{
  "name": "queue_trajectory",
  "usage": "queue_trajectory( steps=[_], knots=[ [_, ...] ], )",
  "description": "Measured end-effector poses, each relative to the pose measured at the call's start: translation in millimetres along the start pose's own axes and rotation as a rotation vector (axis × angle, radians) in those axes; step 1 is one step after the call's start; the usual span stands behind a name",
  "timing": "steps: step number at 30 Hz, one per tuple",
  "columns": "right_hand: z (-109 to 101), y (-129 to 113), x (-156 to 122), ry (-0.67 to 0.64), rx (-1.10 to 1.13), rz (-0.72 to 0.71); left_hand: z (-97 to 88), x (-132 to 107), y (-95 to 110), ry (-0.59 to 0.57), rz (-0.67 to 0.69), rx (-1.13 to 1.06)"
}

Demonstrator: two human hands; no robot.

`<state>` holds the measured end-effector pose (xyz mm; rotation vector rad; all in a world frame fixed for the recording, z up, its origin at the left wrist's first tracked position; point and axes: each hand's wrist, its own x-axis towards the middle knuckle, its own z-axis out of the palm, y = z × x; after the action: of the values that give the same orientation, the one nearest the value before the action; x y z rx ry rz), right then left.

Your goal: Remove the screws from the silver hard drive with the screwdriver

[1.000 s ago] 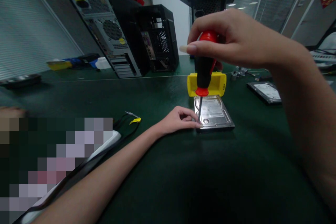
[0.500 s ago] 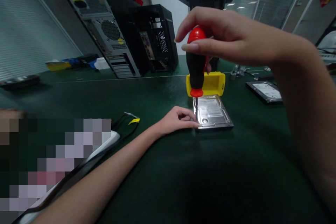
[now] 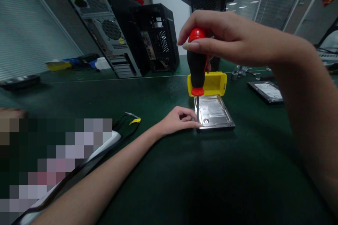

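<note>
A silver hard drive (image 3: 215, 108) lies flat on the dark green table, label side up. My right hand (image 3: 227, 37) is wrapped around the top of a red and black screwdriver (image 3: 196, 66). The screwdriver stands nearly upright, its shaft reaching down to the drive's near left corner; the tip is too small to make out. Beside that corner, my left hand (image 3: 178, 121) has its fingers curled and closed on the drive's left edge, close to the shaft. Just behind the drive sits an open yellow box (image 3: 222, 84), partly covered by the screwdriver.
Another hard drive (image 3: 266, 91) lies to the right, partly behind my right forearm. Computer cases (image 3: 112, 31) stand at the back left. A cable with a yellow tag (image 3: 135, 121) lies left of my left hand. Small metal parts (image 3: 239, 72) rest at the back right.
My right hand has shifted very slightly down with the screwdriver. The left hand and the hard drive have stayed in place.
</note>
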<state>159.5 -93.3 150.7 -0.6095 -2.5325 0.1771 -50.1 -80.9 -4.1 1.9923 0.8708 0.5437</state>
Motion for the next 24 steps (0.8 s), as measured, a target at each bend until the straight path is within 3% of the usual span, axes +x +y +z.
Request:
queue_trajectory(
  steps=[16,24],
  knots=[
    [-0.5,1.4,1.4,0.074,-0.188,0.016,-5.5,1.1,-6.1,-0.089,0.037,-0.066],
    [-2.2,1.5,-1.3,0.092,-0.255,0.049,-1.8,-0.2,-1.4,-0.132,0.095,0.085]
  ],
)
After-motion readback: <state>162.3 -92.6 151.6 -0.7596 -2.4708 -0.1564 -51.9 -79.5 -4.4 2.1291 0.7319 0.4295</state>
